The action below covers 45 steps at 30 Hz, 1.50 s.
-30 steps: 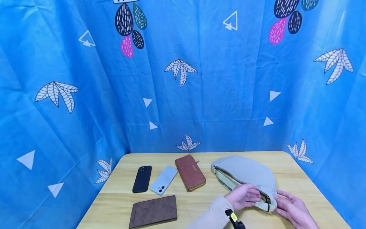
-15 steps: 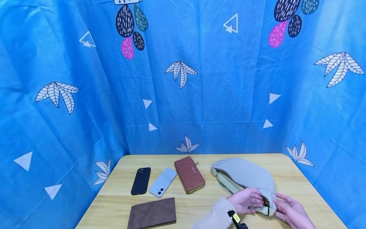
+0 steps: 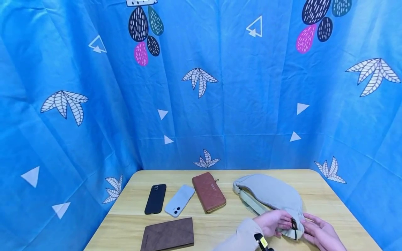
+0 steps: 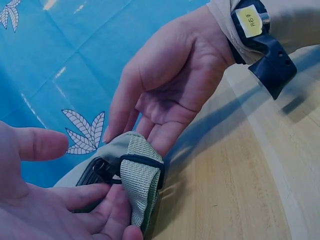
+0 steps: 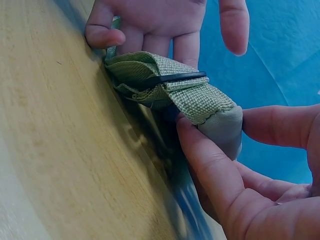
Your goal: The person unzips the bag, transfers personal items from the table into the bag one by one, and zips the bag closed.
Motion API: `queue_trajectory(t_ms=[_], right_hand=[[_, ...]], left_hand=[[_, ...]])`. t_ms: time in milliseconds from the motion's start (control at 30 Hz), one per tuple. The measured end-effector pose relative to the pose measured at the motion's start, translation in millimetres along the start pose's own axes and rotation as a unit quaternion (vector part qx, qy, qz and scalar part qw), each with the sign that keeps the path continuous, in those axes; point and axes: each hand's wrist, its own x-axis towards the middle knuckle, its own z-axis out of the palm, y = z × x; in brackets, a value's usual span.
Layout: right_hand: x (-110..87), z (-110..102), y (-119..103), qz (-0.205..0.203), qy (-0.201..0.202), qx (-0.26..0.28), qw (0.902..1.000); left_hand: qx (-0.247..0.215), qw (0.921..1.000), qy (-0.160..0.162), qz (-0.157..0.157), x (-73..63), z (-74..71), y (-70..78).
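A pale grey-green belt bag (image 3: 270, 190) lies at the right of the table, its near end between both hands. My right hand (image 3: 323, 232) pinches the fabric at that end, thumb on one side and fingers on the other, as the right wrist view shows. My left hand (image 3: 272, 223) reaches in from the left with fingers extended against the webbing strap (image 4: 140, 180) and the thumb held apart. Its fingertips are right at the black zipper pull (image 4: 102, 170). A black strap loop (image 5: 177, 78) circles the folded webbing.
Left of the bag lie a reddish-brown zip wallet (image 3: 209, 192), a light blue phone (image 3: 180, 200) and a black phone (image 3: 155, 198). A dark brown wallet (image 3: 168, 233) is nearer the front edge. Blue patterned cloth (image 3: 220, 104) surrounds the wooden table (image 3: 216, 226).
My left hand has shifted slightly right and nearer, along the bag's end. The right hand keeps its pinch there. The wallets and phones lie as before.
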Motion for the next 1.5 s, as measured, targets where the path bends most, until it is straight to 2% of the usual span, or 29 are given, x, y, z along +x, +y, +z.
queue_trajectory(t_ms=[100, 233, 333, 600, 733, 900, 1200, 1333, 1500], right_hand=[[0.8, -1, 1, 0.001, 0.000, 0.003, 1.0000], [1.1, -1, 2, 0.003, -0.001, -0.003, 1.0000], [1.0, -1, 2, 0.004, 0.003, -0.008, 1.0000], [-1.5, -3, 3, 0.011, 0.008, -0.005, 0.9999], [-3.2, -3, 3, 0.011, 0.008, -0.021, 0.9997], [-4.4, -2, 0, -0.002, -0.008, -0.039, 0.9992], [-6.3, -3, -1, -0.006, -0.019, -0.014, 0.9997], [-5.9, -3, 0, -0.008, -0.020, -0.012, 0.9997], [-7.0, -3, 0, -0.004, -0.016, -0.022, 0.9996]], left_hand=[[-0.001, 0.9998, 0.016, 0.006, -1.4, 2.7, 0.0], [0.010, 0.9980, 0.059, 0.019, -3.6, 7.0, -0.8], [0.022, 0.9966, 0.075, 0.029, -4.1, 7.9, -0.4], [0.037, 0.9962, 0.072, 0.031, -1.0, 7.8, -2.9], [0.037, 0.9958, 0.072, 0.043, -2.5, 9.6, -3.5], [0.051, 0.9921, 0.099, 0.058, -4.7, 12.0, -1.5], [0.088, 0.9834, 0.140, 0.074, -9.3, 17.7, 3.3], [0.078, 0.9863, 0.126, 0.073, -6.8, 14.7, 2.4], [0.033, 0.9951, 0.074, 0.056, -4.7, 3.4, 1.4]])
